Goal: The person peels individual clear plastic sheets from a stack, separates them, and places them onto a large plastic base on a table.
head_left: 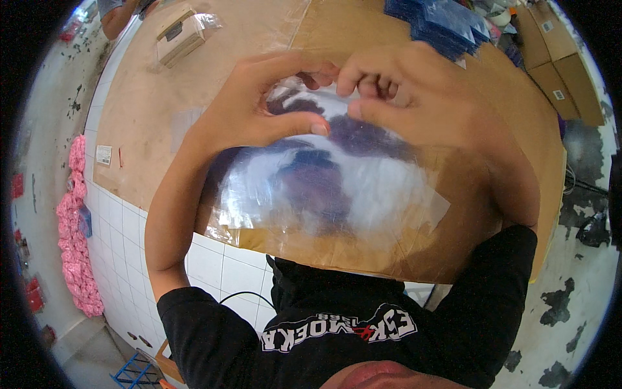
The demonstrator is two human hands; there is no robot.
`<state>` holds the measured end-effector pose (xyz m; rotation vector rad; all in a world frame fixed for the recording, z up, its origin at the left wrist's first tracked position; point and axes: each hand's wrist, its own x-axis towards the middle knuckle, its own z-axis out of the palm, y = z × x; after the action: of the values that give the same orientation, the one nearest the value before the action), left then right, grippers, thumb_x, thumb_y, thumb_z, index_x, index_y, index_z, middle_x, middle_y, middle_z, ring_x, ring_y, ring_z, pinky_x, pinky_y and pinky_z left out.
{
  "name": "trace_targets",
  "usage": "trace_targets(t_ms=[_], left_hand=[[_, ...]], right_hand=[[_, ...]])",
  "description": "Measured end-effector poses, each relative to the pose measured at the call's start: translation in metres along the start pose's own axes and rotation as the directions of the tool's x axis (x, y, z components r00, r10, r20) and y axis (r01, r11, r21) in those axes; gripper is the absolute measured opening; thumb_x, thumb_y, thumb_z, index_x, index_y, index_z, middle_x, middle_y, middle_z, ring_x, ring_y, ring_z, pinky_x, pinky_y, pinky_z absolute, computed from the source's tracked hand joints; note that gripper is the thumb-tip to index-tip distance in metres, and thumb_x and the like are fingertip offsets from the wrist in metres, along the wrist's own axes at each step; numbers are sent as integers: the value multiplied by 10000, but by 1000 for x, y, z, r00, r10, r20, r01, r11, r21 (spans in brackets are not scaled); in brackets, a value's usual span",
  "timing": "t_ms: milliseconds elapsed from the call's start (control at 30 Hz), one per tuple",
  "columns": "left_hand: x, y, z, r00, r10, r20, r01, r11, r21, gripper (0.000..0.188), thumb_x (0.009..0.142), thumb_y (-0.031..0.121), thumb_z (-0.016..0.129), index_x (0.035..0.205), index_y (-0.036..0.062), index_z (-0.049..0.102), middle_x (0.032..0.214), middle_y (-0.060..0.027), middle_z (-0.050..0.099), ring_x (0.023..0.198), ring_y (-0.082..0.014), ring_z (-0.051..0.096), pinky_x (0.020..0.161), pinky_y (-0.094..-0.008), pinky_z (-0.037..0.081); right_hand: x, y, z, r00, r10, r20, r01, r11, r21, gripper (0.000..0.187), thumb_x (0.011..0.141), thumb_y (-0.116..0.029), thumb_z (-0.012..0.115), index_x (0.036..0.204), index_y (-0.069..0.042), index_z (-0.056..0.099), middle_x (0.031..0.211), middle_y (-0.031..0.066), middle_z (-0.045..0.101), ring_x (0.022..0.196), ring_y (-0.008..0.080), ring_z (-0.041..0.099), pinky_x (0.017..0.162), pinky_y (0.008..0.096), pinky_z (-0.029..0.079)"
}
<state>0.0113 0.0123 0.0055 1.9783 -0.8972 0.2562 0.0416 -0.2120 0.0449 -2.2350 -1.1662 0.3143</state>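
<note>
Two bare hands arch over the middle of the desk, their fingertips turned toward each other above a glossy clear plastic sheet. The left hand is spread wide in a C shape, its thumb well apart from its bent fingers; the right hand, somewhat blurred, has its fingers curled and its thumb stretched out below them with only a narrow gap between. Whether either hand touches the plastic cannot be told. The sheet lies along the near edge of the desk, nearly in front of the person's black shirt, with bright reflections and dark shapes across its surface and brown covering beside its right end. A translucent piece lies just beside the left forearm. By the left edge of the desk are a small white label and a thin red item. Toward the far left corner stands a pale brown box with clear film at its side. A dark blue stack sits at the far edge, right of the middle, and cardboard boxes stand by the far right corner. Beyond the left edge, a lumpy pink bundle lies near the white tiles, and another person's arm shows past the far left corner
</note>
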Motion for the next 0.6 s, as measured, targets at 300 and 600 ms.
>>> trace_targets(t_ms=[300, 600], left_hand=[[-4, -4, -4, 894, -444, -60, 348, 773, -531, 137, 843, 93, 647, 943, 2, 628, 763, -65, 630, 654, -124, 595, 620, -244, 479], [-1, -8, -11, 837, -526, -148, 343, 717, -607, 161, 856, 96, 637, 972, -12, 609, 728, -65, 623, 636, -118, 608, 599, -233, 500]], right_hand=[[18, 18, -23, 970, 193, -148, -53, 762, 645, 353, 938, -314, 494, 1079, -9, 602, 780, -6, 585, 658, 69, 539, 617, 186, 426], [19, 41, -44, 961, 251, -113, -142, 805, 576, 276, 885, -247, 591, 1038, -17, 607, 788, -15, 574, 662, 56, 520, 622, 182, 417]])
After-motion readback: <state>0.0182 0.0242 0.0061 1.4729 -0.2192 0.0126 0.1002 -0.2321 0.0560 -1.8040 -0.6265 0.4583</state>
